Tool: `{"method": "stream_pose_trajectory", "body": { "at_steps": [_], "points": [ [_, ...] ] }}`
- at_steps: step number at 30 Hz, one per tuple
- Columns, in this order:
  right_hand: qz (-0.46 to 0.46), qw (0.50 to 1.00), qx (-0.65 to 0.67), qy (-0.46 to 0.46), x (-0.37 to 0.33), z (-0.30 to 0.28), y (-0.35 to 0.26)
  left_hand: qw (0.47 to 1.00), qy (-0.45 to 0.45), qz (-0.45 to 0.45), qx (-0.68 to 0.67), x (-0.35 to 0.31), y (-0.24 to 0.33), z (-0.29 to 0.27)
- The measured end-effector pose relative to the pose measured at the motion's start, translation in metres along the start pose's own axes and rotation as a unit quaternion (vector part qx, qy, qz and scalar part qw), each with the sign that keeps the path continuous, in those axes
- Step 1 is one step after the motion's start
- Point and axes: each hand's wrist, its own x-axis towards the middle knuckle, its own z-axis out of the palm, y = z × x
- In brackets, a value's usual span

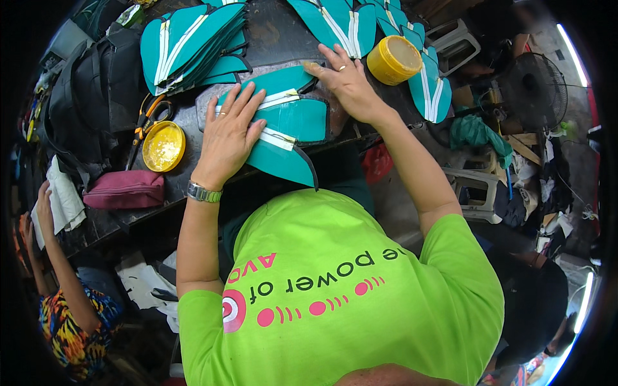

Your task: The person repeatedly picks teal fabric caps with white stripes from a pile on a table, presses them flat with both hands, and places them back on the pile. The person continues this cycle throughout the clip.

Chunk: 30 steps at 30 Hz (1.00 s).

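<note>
Fingers flat, teal panel half hidden

Teal fabric panel: flat piece with black edge binding and pale reflective strips crossing it. It lies flat on the dark worktable, at the near edge, centre of the scene. Its near pointed end overhangs the table edge. A second teal piece with the same trim lies partly beneath it on the far side, touching it.
</note>
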Motion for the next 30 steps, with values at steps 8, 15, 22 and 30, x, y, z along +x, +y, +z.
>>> {"method": "stream_pose_trajectory", "body": {
  "at_steps": [8, 15, 22, 30],
  "points": [
    [0.049, 0.979, -0.193, -0.034, -0.004, 0.025, -0.014, 1.0, 0.005, -0.005, 0.009, 0.0, 0.002, 0.0],
    [-0.003, 0.982, -0.151, -0.114, 0.004, 0.028, -0.022, 1.0, 0.01, -0.004, 0.016, 0.0, 0.002, 0.002],
    [0.001, 0.979, -0.193, -0.063, 0.014, 0.031, -0.014, 1.0, 0.017, -0.007, 0.024, 0.0, 0.003, 0.003],
    [-0.101, 0.982, 0.017, -0.159, 0.002, 0.002, -0.016, 0.998, 0.028, -0.025, 0.042, 0.005, 0.003, 0.007]
  ]
}}
